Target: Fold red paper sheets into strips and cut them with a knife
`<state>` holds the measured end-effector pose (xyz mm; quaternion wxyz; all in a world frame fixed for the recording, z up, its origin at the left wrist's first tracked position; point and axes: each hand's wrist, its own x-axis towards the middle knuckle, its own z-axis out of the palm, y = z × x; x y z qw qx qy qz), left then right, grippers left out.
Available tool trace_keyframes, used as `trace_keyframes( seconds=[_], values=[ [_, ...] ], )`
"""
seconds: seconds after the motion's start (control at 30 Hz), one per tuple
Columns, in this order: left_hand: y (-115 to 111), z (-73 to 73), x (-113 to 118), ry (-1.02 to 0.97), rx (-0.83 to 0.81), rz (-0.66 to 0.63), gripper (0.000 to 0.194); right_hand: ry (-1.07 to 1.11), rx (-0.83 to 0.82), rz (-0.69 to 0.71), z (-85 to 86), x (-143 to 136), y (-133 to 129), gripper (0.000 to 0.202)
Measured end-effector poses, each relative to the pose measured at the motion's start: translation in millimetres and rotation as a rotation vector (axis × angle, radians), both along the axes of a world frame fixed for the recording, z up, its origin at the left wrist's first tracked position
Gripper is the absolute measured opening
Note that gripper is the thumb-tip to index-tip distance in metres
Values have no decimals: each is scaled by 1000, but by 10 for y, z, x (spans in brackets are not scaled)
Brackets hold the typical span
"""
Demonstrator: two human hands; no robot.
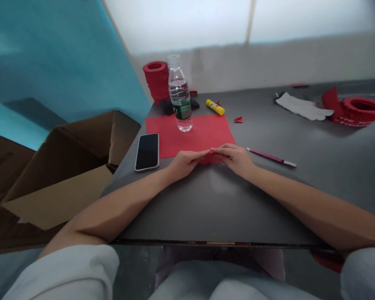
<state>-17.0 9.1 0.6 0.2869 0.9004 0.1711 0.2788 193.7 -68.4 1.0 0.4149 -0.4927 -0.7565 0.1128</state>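
Both hands meet over a small piece of red paper [210,158], which looks folded, at the front edge of a larger red sheet [203,135]. My left hand [186,163] has its fingers pressed together on the piece's left side. From the other side, my right hand [236,158] grips it, fingertips nearly touching the left ones. Part of the small piece is hidden beneath the fingers. A pink-handled craft knife or tweezers-like tool [271,157] lies just right of my right hand. Left of my left hand lies a phone [147,152], screen dark.
A water bottle [180,98] stands on the red sheet. Behind are stacked red rings [156,81], a yellow glue stick [215,107] and a red scrap [238,119]. White gloves [301,106] and more red rings [361,110] lie right. An open cardboard box [62,196] stands left.
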Motion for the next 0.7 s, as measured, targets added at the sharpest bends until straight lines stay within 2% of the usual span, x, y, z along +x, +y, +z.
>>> trace_keyframes(
  seconds=[0.1, 0.23, 0.37, 0.57, 0.7],
  values=[
    [2, -11, -3, 6, 31, 14, 34, -45, 38, -41, -3, 15, 3, 32],
    [7, -19, -1, -1, 59, 27, 32, -106, 173, 5, 3, 34, -2, 15],
    [14, -32, 7, -7, 105, 30, 34, -85, 245, 14, 4, 26, 6, 15],
    [14, -45, 7, -8, 118, 44, 35, 3, 128, 24, 25, 1, 16, 15],
    [11, -51, 5, -24, 129, 46, 33, 174, -84, -49, 10, -3, 25, 16]
  ],
)
